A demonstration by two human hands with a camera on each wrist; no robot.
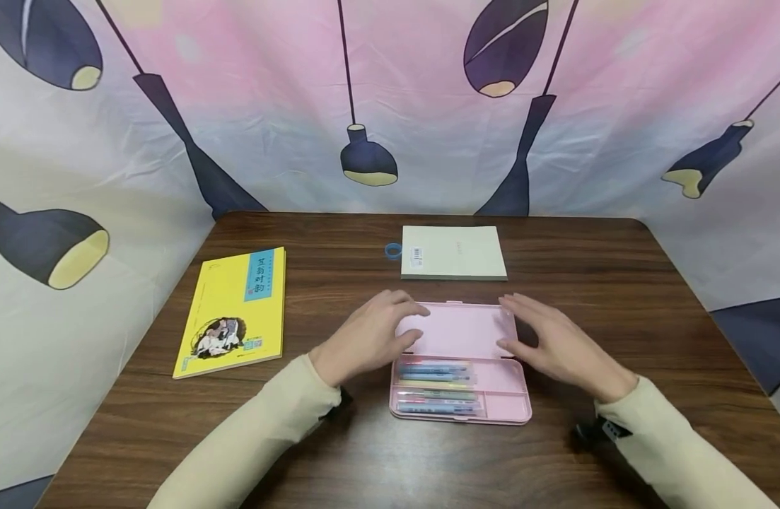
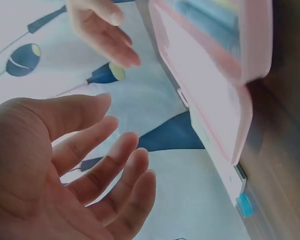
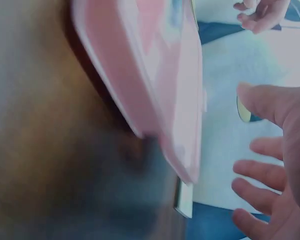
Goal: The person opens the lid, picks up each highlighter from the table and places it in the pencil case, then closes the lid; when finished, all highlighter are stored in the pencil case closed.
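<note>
A pink pencil case [image 1: 507,408] lies unfolded on the table, its lid [image 1: 466,332] tipped back toward the far side. Several pens [image 1: 434,372] in pastel colours fill the left part of its compartments. My left hand [image 1: 373,329] hovers by the lid's left edge, fingers loosely bent and holding nothing, as the left wrist view also shows. On the other side my right hand [image 1: 555,346] is held near the lid's right edge, thumb and fingers apart. In the right wrist view, that hand [image 3: 270,165] is free of the pink case.
A yellow book [image 1: 237,311] lies at the left of the wooden table [image 1: 593,268]. Behind the case is a pale book [image 1: 453,252] with a barcode label. Beside it sits a blue ring [image 1: 393,250], perhaps a tape roll. A patterned curtain [image 1: 300,106] hangs behind the table.
</note>
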